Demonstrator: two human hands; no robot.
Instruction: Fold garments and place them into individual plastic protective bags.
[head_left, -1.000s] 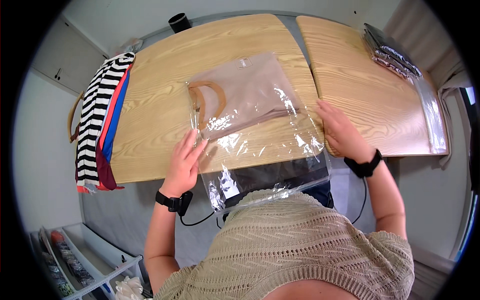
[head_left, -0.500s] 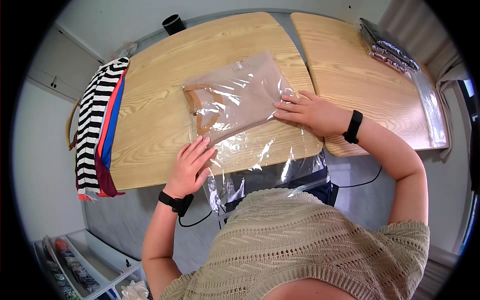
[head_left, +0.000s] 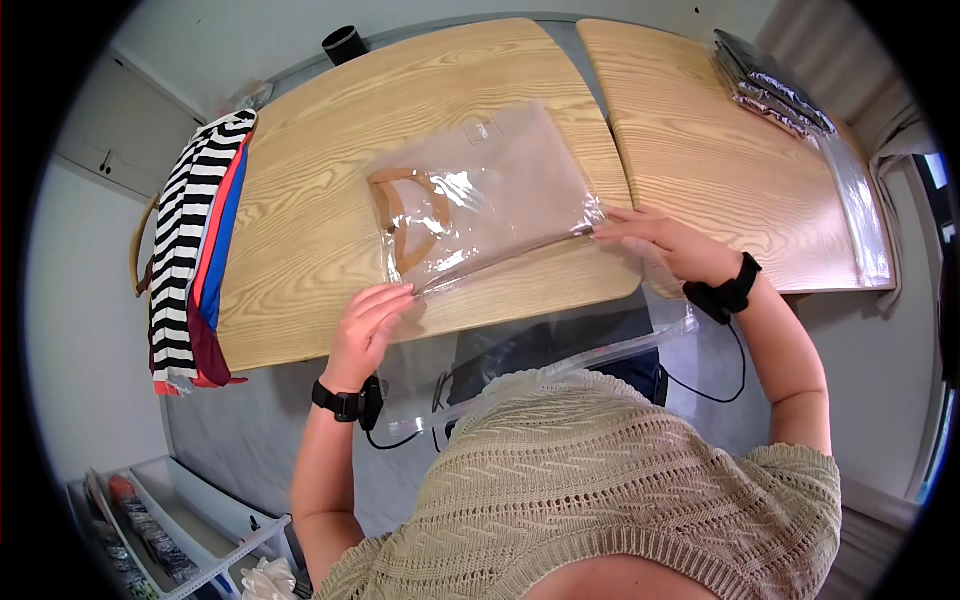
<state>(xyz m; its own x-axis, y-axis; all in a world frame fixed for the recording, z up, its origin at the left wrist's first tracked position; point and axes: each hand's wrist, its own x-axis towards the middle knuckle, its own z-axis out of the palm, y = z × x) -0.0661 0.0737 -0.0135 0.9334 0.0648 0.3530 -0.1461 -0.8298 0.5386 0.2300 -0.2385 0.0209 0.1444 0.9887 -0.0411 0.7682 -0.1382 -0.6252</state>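
Note:
A folded light pink-beige garment [head_left: 510, 180] with a tan neckline [head_left: 437, 215] lies flat inside a clear plastic bag [head_left: 600, 345] on the wooden table. The bag's loose end hangs past the front edge toward my lap. At the garment's near left corner, my left hand [head_left: 366, 332] pinches the bag, its fingers pressed together. My right hand [head_left: 680, 243] grips the plastic at the near right corner, with the thumb partly hidden below the fingers.
Striped, red and blue clothes [head_left: 200, 240] are piled at the table's left end. A second table [head_left: 700, 170] on the right bears packed garments [head_left: 765, 85] and flat clear bags [head_left: 857, 210]. A black bin [head_left: 345, 45] stands behind, and a divided white container [head_left: 190, 510] at lower left.
My right hand has slid right and nearer, off the garment's top to the corner. My left hand has closed on the bag's edge. The loose plastic end is pulled straighter.

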